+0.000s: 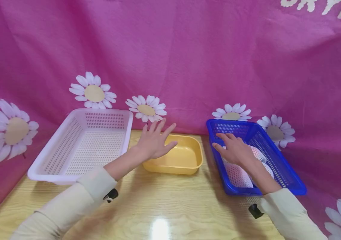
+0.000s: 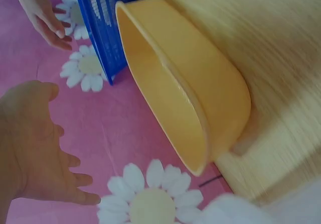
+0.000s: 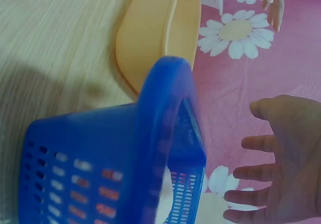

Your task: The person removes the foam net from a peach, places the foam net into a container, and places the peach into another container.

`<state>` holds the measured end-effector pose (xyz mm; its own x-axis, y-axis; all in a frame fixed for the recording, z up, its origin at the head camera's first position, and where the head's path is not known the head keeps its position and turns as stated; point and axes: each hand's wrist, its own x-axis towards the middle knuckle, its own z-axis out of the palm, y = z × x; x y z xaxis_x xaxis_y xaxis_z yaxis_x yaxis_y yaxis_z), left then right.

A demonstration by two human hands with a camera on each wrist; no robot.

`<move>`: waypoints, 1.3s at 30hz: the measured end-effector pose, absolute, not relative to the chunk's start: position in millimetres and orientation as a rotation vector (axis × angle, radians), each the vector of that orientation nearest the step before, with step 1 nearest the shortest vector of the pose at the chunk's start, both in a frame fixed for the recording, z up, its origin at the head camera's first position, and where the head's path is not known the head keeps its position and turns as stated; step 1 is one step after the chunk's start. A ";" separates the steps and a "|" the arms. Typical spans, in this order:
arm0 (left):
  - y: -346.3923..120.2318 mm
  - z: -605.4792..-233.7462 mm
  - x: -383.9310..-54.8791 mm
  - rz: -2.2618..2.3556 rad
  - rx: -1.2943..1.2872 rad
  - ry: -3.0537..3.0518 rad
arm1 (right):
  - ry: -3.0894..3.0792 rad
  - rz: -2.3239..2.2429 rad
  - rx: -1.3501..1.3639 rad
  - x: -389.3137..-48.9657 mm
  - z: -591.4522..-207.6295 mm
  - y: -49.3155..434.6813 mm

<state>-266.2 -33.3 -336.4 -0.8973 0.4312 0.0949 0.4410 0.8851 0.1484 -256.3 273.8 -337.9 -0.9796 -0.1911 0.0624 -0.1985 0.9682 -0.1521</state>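
Note:
My left hand (image 1: 153,141) hovers with fingers spread over the left part of a yellow tub (image 1: 176,156); nothing is in it. In the left wrist view that hand (image 2: 37,143) is apart from the tub (image 2: 200,83). Above a blue perforated basket (image 1: 227,190) is my right hand (image 1: 234,150), fingers extended and holding nothing. Inside the basket lie several things in white foam netting (image 1: 237,175), partly hidden by the hand and forearm; what the netting wraps cannot be told. The right wrist view shows the right hand (image 3: 281,158) clear of the basket's rim (image 3: 168,88).
A white perforated basket (image 1: 95,150) stands on the left of the wooden table (image 1: 170,200), with no contents visible. Behind the containers hangs a magenta cloth (image 1: 170,60) printed with white daisies. A black strap piece (image 1: 110,195) hangs below the left cuff, another (image 1: 255,211) below the right.

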 end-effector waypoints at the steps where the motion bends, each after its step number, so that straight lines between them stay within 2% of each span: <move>1: -31.1 -336.7 -264.4 -0.258 -0.713 -2.983 | -3.070 0.245 0.307 -255.7 -338.2 275.3; 12: -6.4 -342.0 -244.9 -0.245 -0.915 -2.901 | -3.100 0.238 0.307 -244.2 -343.3 292.6; 30: 27.8 -356.9 -230.4 -0.164 -1.217 -2.638 | -3.120 0.279 0.431 -228.0 -355.3 316.1; 39: 46.4 -360.8 -224.2 -0.182 -1.287 -2.641 | -3.090 0.347 0.467 -221.3 -359.9 323.0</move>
